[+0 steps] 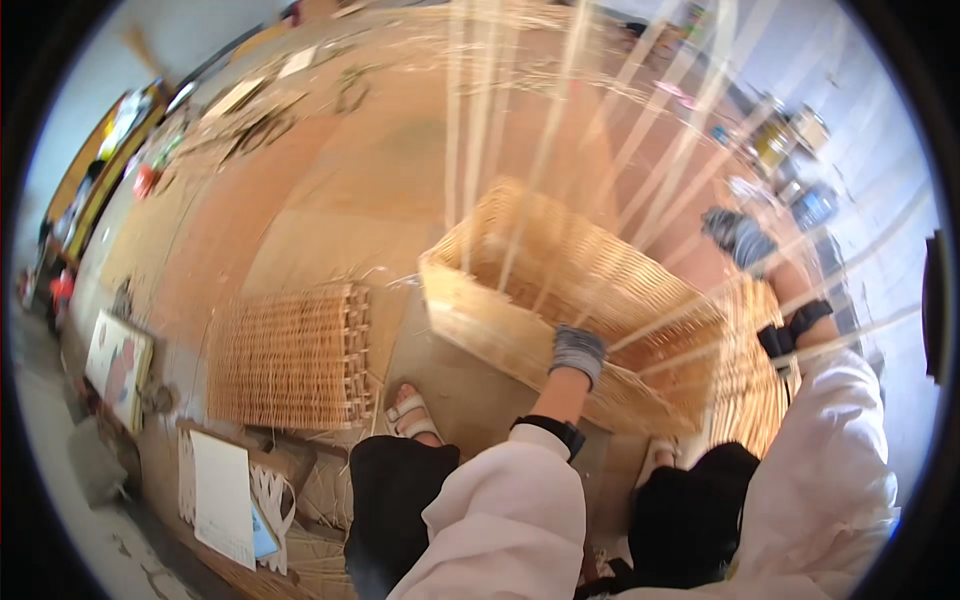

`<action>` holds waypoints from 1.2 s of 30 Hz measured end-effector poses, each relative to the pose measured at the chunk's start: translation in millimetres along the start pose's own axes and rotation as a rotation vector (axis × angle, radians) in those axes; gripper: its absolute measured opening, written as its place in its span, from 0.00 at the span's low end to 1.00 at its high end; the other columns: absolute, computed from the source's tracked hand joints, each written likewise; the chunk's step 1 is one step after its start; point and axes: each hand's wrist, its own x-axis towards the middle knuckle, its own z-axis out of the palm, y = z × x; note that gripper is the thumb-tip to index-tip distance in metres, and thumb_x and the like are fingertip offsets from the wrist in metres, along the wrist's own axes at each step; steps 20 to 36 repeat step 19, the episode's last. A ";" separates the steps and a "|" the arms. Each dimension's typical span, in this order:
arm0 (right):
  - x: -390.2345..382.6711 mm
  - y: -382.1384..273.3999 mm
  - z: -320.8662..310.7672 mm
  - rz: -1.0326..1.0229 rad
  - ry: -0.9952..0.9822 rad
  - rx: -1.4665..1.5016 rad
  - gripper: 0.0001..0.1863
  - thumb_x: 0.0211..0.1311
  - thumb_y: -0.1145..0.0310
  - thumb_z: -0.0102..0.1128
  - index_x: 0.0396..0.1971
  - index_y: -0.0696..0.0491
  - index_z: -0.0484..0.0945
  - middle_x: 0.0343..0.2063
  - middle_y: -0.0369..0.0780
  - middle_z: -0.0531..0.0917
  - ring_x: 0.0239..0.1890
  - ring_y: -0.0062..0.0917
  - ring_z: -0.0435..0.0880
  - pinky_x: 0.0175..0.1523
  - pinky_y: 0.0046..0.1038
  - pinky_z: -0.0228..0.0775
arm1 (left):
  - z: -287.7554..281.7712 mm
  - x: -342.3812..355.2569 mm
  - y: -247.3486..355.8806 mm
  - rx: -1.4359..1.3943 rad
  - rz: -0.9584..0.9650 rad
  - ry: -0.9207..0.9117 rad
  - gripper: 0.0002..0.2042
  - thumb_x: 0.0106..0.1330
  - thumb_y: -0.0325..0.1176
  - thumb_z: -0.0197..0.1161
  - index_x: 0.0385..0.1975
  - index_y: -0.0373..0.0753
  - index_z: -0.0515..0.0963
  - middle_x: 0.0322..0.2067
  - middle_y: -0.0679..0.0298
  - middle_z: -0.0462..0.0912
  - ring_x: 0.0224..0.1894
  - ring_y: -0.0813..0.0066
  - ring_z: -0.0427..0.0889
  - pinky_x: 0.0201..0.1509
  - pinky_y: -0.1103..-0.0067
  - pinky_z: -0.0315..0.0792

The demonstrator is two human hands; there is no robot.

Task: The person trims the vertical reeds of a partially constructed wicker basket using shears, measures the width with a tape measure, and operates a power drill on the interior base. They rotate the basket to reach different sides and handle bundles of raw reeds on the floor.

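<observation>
A large half-woven wicker basket (480, 320) stands tilted in front of my legs, with long pale strips (560, 110) fanning up and out from it. My left hand (578, 356), in a grey knit glove, is closed over the basket's near rim; its fingertips dip out of sight inside. Out to the right, my right hand (738, 240), gloved alike, is raised beyond the basket's far right side among the strips. Motion smears its fingers, so whether a strip is in them is unclear. Dark bands circle both wrists.
Left of the basket lies a stack of woven wicker panels (280, 360). Nearer are a stool (285, 460) and a white sheet (222, 495). A bundle of strips (765, 370) stands at the right. Scraps (250, 110) litter the far floor; bottles and containers (810, 205) line the right wall.
</observation>
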 end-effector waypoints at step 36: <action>-382.0 -119.6 67.1 1.032 0.216 1.155 0.14 0.58 0.66 0.48 0.43 0.53 0.72 0.32 0.36 0.77 0.33 0.22 0.72 0.45 0.22 0.65 | -23.0 -420.3 113.7 -0.643 -0.151 0.090 0.19 0.50 0.45 0.56 0.41 0.44 0.71 0.42 0.51 0.73 0.44 0.63 0.73 0.50 0.71 0.63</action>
